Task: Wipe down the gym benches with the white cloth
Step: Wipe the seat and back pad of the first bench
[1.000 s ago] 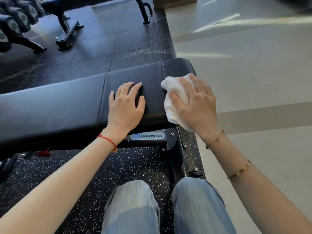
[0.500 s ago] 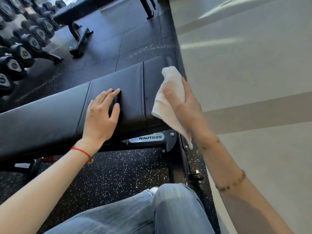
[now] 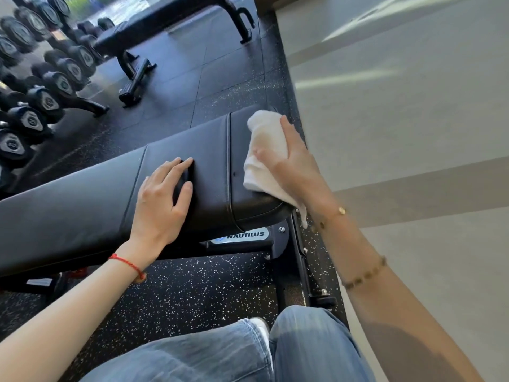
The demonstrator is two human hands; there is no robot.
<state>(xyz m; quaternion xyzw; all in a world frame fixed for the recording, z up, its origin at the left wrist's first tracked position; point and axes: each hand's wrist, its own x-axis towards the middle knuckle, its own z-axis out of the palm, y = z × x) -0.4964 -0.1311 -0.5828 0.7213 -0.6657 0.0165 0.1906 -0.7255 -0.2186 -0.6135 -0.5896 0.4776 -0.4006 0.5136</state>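
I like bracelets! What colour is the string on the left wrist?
Red. The string bracelet shows clearly in the head view.

The black bench (image 3: 82, 199) is running off the left edge. The white cloth (image 3: 264, 150) is hiding the pad's end corner beneath the right hand (image 3: 292, 166) fingers, whose tips are blurring. The dumbbells (image 3: 41, 78) beyond the left hand (image 3: 162, 199) fingertips are showing unreadable markings.
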